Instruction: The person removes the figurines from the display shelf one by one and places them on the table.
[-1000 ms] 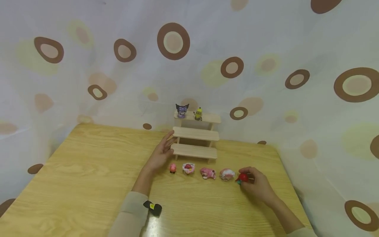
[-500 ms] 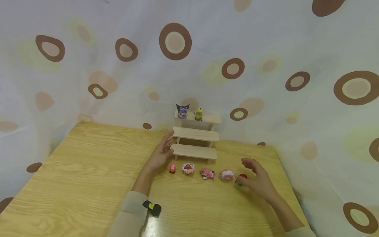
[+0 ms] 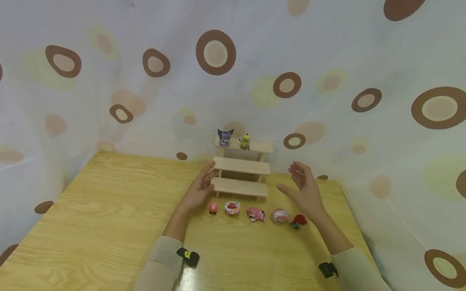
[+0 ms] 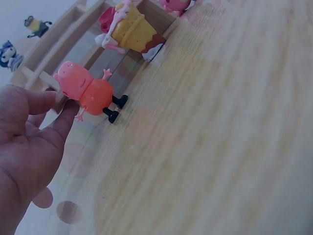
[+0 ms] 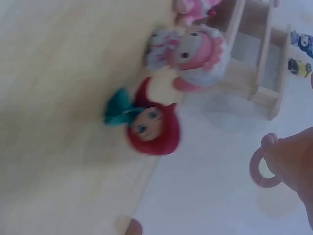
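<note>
My left hand (image 3: 198, 192) rests against the left end of the three-tier wooden display stand (image 3: 240, 165). Its fingers reach the middle step, and the thumb lies by the lowest one. Just beyond that hand stands a small pink pig figure in an orange-red dress (image 4: 93, 95). My right hand (image 3: 305, 190) hovers to the right of the stand, thumb and fingers spread, holding nothing. Nearer the table's front, a red-haired mermaid figure with a teal tail (image 3: 298, 221) stands by itself. A horned black-and-purple figure (image 3: 225, 138) and a minion figure (image 3: 245, 141) occupy the top step.
A cone-shaped ice-cream figure (image 4: 132, 29), a pink bear figure (image 3: 256, 214) and a pink-and-white hooded figure (image 3: 279, 216) form a row before the stand. The wooden table (image 3: 127, 210) meets a patterned curtain (image 3: 167, 105) behind the stand.
My right hand has let go of the mermaid figure and moved up and back toward the stand's right side. The mermaid stays at the row's right end. My left hand keeps its place.
</note>
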`<state>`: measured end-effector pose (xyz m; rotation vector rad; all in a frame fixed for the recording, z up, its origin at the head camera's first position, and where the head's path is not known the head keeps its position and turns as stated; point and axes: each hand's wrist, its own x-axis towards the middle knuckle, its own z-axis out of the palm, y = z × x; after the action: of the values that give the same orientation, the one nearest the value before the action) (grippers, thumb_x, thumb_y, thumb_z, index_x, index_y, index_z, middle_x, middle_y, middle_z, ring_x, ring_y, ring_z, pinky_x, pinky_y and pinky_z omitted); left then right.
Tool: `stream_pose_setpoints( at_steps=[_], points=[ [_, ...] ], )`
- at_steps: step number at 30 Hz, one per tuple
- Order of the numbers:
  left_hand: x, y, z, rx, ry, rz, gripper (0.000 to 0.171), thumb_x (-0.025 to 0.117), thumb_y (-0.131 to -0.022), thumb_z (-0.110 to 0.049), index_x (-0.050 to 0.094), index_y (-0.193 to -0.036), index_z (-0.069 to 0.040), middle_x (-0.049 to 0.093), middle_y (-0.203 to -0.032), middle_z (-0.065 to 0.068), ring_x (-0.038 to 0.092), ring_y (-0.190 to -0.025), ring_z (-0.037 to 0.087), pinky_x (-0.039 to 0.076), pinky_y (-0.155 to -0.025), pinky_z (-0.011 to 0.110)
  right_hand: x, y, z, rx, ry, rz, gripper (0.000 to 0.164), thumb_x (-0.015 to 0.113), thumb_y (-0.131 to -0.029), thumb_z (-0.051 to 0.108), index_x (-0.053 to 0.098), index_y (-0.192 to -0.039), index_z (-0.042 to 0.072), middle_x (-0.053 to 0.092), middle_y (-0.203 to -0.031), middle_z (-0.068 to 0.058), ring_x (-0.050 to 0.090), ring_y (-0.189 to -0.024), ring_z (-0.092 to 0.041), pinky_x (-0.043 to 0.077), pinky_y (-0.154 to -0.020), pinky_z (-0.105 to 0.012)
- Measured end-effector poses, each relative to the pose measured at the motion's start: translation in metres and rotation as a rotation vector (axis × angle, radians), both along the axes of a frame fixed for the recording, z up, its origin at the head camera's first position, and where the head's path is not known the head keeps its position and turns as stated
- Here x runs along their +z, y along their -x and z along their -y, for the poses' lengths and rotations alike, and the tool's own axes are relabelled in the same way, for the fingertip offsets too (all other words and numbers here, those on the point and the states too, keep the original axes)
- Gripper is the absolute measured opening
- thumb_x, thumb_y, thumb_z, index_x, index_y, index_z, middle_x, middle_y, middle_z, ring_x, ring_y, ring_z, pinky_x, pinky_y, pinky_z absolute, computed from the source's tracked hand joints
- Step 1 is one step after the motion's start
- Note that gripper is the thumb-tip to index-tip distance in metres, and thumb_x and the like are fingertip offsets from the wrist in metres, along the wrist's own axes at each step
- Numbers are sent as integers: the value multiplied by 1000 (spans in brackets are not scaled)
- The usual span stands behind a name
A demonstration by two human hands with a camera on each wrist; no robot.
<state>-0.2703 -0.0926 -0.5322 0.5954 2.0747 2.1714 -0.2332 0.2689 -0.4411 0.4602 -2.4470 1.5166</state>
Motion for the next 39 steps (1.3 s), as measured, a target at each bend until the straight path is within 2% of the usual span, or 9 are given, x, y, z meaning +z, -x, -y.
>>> stream_pose_setpoints(
  at_steps=[5, 9, 12, 17, 21, 25, 30, 33, 39],
  points=[
    [0, 1, 0, 3, -1, 10, 80, 46, -104, 13, 23, -169, -26, 38, -168, 16, 33, -156, 36, 29, -127, 52, 17, 26, 25, 24, 49, 16, 82, 83, -92, 10, 33, -158, 2, 41, -159, -19, 43, -149, -37, 36, -124, -38],
    [1, 0, 1, 11, -1, 16, 80, 46, -104, 13, 24, -169, -27, 39, -168, 15, 32, -157, 36, 26, -128, 52, 26, 45, 46, 36, 55, 15, 80, 83, -92, 10, 36, -156, -3, 42, -158, -23, 45, -148, -37, 35, -125, -45],
    [1, -1, 0, 1, 4, 9, 80, 46, -104, 12, 23, -169, -27, 38, -168, 15, 30, -158, 34, 20, -130, 52, 32, 55, 61, 55, 50, 7, 77, 83, -91, 8, 38, -153, -4, 44, -157, -24, 45, -148, -38, 36, -125, -46],
    [1, -1, 0, 7, 2, 13, 81, 45, -104, 13, 22, -169, -29, 39, -168, 14, 29, -158, 32, 18, -131, 49, 49, 70, 85, 84, 16, -8, 74, 82, -92, 7, 40, -152, -3, 46, -155, -24, 47, -147, -38, 37, -124, -46],
    [2, -1, 0, 20, 2, 15, 80, 46, -104, 12, 24, -169, -28, 39, -168, 16, 30, -158, 35, 19, -130, 51, 58, 82, 101, 81, -10, 11, 70, 80, -95, 11, 42, -152, -2, 48, -154, -21, 48, -146, -37, 38, -124, -47],
    [1, -1, 0, 21, -4, 25, 79, 47, -104, 12, 24, -169, -27, 37, -168, 17, 30, -158, 36, 20, -129, 50, 59, 92, 113, 64, -22, 83, 65, 76, -98, 14, 44, -152, -1, 50, -154, -19, 50, -145, -36, 41, -122, -43],
    [-1, -1, 1, 12, -15, 17, 79, 46, -104, 13, 24, -169, -26, 37, -168, 17, 30, -157, 36, 21, -129, 51, 57, 100, 121, 47, -21, 160, 67, 78, -97, 15, 45, -154, 3, 51, -154, -17, 51, -144, -34, 45, -119, -38],
    [-2, 0, 2, 7, -16, 9, 78, 46, -104, 12, 24, -169, -26, 37, -168, 17, 31, -157, 36, 24, -128, 52, 58, 103, 125, 39, -19, 166, 65, 78, -96, 14, 47, -152, 2, 54, -151, -19, 54, -141, -36, 47, -117, -40],
    [-2, 2, 2, -3, -19, 22, 79, 46, -105, 12, 24, -169, -29, 37, -169, 14, 32, -157, 35, 31, -126, 50, 58, 109, 126, 28, -33, 139, 48, 74, -98, 7, 57, -142, 0, 65, -137, -20, 64, -128, -36, 56, -107, -43]
  ],
)
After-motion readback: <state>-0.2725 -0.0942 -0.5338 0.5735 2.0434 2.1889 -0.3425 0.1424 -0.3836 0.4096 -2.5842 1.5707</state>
